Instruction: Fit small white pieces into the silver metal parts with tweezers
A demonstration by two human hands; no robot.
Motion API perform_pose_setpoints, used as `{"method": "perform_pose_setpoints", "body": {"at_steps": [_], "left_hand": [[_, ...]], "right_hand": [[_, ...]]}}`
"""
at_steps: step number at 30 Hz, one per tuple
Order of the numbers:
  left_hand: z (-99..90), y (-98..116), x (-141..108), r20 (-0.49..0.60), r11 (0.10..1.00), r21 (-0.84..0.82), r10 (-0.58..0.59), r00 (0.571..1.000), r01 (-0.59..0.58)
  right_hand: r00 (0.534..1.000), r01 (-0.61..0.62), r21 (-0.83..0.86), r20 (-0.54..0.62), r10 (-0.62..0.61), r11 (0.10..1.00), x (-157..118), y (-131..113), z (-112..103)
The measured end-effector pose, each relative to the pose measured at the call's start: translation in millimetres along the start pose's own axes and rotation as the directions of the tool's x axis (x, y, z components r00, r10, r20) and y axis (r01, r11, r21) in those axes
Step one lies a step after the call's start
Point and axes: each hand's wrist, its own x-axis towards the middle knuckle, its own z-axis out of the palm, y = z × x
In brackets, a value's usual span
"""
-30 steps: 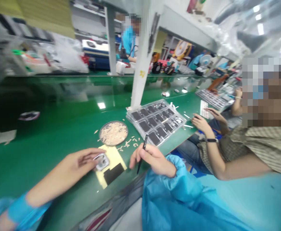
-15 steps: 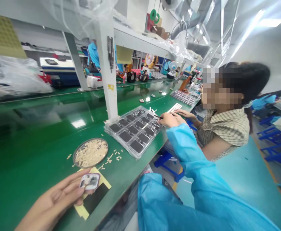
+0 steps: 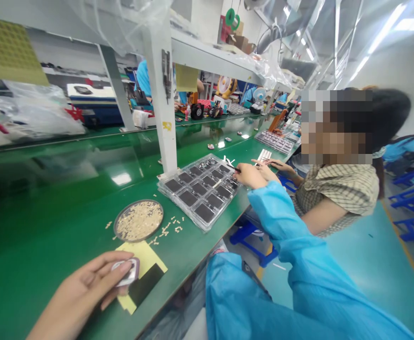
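My left hand (image 3: 86,288) is closed on a small white device with a purple-grey rim (image 3: 132,271), above a yellow pad with a black patch (image 3: 146,262). Stretched far out in a blue sleeve, my right hand (image 3: 251,175) pinches dark tweezers (image 3: 232,166) over the far right corner of a clear tray of dark square parts (image 3: 200,189). Whether the tweezer tips hold anything is too small to tell. Beyond the yellow pad is a round dish of small beige pieces (image 3: 139,220), with several loose pieces (image 3: 166,229) beside it.
A person in a checked shirt (image 3: 345,193) sits at the right, a hand (image 3: 281,166) near white strips (image 3: 264,157). A white post (image 3: 166,127) rises behind the clear tray. Another tray (image 3: 274,141) lies farther along the green bench. Blue stools (image 3: 251,243) stand below the bench edge.
The view has shifted slightly. The device in my left hand has tilted, and my thumb now lies over its face. My right hand stays at the tray's far corner with the tweezers.
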Motion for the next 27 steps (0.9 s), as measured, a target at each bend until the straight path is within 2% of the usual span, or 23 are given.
{"method": "perform_pose_setpoints", "body": {"at_steps": [3, 4, 6, 7, 9, 11, 15, 17, 20, 22, 27], "left_hand": [[3.6, 4.4, -3.9, 0.129, 0.999, -0.022, 0.034, 0.991, -0.031], [5.0, 5.8, -5.5, 0.126, 0.999, -0.024, 0.033, 0.991, -0.031], [7.8, 8.2, -8.6, 0.111, 0.999, -0.035, 0.035, 0.993, -0.031], [8.9, 9.2, -9.9, 0.107, 0.998, -0.048, 0.040, 0.993, -0.035], [10.3, 10.5, -11.8, 0.097, 0.995, -0.086, 0.050, 0.994, -0.041], [10.4, 10.8, -12.8, 0.080, 0.990, -0.131, 0.062, 0.995, -0.051], [7.0, 9.3, -13.2, 0.010, 0.974, -0.188, 0.127, 0.992, -0.123], [5.2, 8.6, -13.6, -0.015, 0.965, -0.208, 0.160, 0.987, -0.160], [4.5, 8.9, -15.2, -0.035, 0.955, -0.230, 0.182, 0.983, -0.186], [5.4, 10.1, -17.1, -0.054, 0.954, -0.226, 0.192, 0.980, -0.200], [8.3, 14.2, -22.1, -0.093, 0.957, -0.172, 0.221, 0.971, -0.234]], "right_hand": [[0.993, 0.119, 0.157, -0.006, -0.119, 0.980, -26.8, -30.8, 4.7], [0.983, 0.172, 0.263, 0.022, -0.184, 0.949, -38.7, -44.1, 9.8], [0.932, 0.219, 0.646, 0.084, -0.353, 0.731, -64.9, -73.2, 24.3], [0.911, 0.200, 0.756, 0.091, -0.403, 0.623, -78.3, -87.9, 33.1], [0.890, 0.135, 0.868, 0.107, -0.444, 0.479, -102.4, -114.6, 51.1], [0.875, 0.064, 0.910, 0.147, -0.462, 0.410, -120.6, -135.5, 67.2], [0.836, -0.040, 0.949, 0.204, -0.509, 0.314, -138.3, -158.1, 89.0], [0.846, -0.061, 0.955, 0.203, -0.493, 0.289, -142.4, -163.2, 95.4], [0.868, -0.060, 0.942, 0.212, -0.448, 0.330, -149.0, -168.7, 101.5], [0.863, -0.063, 0.933, 0.229, -0.450, 0.354, -153.7, -172.7, 104.1], [0.849, -0.102, 0.938, 0.256, -0.463, 0.330, -158.0, -179.8, 109.0]]}}
